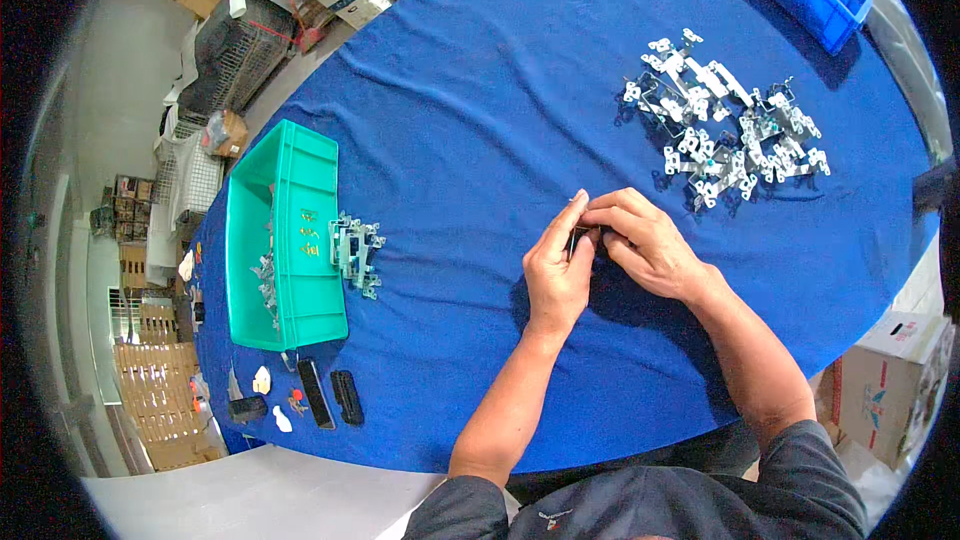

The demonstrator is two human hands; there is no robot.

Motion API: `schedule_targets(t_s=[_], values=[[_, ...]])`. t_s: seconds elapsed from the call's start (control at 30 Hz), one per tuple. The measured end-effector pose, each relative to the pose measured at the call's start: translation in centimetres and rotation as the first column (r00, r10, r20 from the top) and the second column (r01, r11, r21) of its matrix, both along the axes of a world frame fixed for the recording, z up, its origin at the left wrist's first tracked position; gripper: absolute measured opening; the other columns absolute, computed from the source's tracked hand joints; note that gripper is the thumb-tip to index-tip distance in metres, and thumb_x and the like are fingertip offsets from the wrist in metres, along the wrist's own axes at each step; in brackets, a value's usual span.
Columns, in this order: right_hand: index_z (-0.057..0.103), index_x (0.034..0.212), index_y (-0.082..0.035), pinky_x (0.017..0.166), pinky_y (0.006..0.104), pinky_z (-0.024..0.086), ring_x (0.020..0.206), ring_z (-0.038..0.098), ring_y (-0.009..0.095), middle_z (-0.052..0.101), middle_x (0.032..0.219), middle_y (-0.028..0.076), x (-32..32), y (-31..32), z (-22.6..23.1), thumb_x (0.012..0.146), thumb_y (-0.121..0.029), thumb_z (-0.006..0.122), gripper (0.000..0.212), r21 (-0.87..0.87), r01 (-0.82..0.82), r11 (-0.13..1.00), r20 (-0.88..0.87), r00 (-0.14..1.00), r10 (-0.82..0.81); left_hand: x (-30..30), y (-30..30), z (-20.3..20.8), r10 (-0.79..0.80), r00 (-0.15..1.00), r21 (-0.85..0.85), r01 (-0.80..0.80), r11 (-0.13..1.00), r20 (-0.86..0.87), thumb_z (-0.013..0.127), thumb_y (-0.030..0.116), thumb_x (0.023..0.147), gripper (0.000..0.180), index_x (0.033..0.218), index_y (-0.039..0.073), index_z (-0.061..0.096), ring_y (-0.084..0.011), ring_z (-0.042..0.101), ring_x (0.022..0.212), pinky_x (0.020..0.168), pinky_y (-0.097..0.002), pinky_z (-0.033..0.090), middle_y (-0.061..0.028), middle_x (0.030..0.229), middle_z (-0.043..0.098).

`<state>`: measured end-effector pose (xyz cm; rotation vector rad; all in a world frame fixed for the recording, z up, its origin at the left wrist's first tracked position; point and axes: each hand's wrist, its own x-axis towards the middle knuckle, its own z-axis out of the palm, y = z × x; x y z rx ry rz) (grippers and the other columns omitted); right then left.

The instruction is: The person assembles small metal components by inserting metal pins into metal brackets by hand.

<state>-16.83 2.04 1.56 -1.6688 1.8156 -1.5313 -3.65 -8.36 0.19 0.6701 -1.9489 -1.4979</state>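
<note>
Blue cloth [480, 160] covers the work surface beneath both hands. At the grip, the left hand [560, 275] pinches a small dark part [574, 241] between thumb and fingers; most of it is hidden. The right hand [648, 245] meets it from the right, fingers curled in close; whether these also clamp the part cannot be told. Beyond the grip and to its right lies a loose heap of metal brackets [750, 132]; farther out that way stands a blue bin [800, 0]. Well left of the grip is a green crate [315, 295] containing metal pieces [266, 285], with stacked brackets [354, 252] just beside it.
</note>
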Motion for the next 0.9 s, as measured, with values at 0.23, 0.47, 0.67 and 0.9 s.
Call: schedule_targets(t_s=[0.23,0.47,0.67,0.9], values=[[0.065,0.115,0.001,0.086,0.0429,0.054,0.101,0.066,0.035,0.066,0.108,0.018,0.1,0.0,0.6,0.089,-0.007,0.067,0.027,0.001,0.097,0.995,0.055,0.994,-0.097,-0.2,0.0,-0.2,-0.016,0.999,0.088,0.019,0.996,-0.034,0.063,-0.009,0.093,0.051,0.142,0.001,0.057,-0.0167,0.069,0.107,0.094,-0.0309,0.055,-0.0157,0.123,0.071],[0.066,0.112,-0.001,0.083,0.0427,0.053,0.097,0.065,0.035,0.065,0.105,0.017,0.4,0.1,0.3,0.088,-0.005,0.066,0.025,0.03,0.118,0.993,0.073,0.99,-0.12,0.0,0.0,-0.8,0.027,0.998,0.075,-0.023,0.997,-0.057,0.061,-0.009,0.093,0.049,0.141,0.001,0.058,-0.0184,0.067,0.115,0.097,-0.0324,0.055,-0.0182,0.13,0.068],[0.068,0.111,-0.001,0.085,0.044,0.053,0.099,0.064,0.035,0.066,0.109,0.017,0.1,-0.3,-0.3,0.088,-0.003,0.064,0.024,-0.032,0.044,0.999,-0.024,0.999,-0.044,-0.4,-0.1,-0.2,-0.057,0.993,-0.015,0.056,0.998,-0.104,0.061,-0.011,0.093,0.057,0.148,0.0,0.049,-0.022,0.064,0.121,0.099,-0.0332,0.054,-0.02,0.138,0.063],[0.066,0.108,0.002,0.083,0.0378,0.055,0.097,0.07,0.031,0.07,0.106,0.017,-0.5,0.2,0.2,0.092,-0.004,0.066,0.017,-0.048,0.287,0.957,0.112,0.953,-0.28,-0.1,0.0,0.5,-0.005,0.991,0.304,0.047,0.951,-0.137,0.063,-0.004,0.096,0.056,0.149,0.001,0.046,-0.0156,0.068,0.105,0.079,-0.0271,0.06,-0.0166,0.13,0.066]])
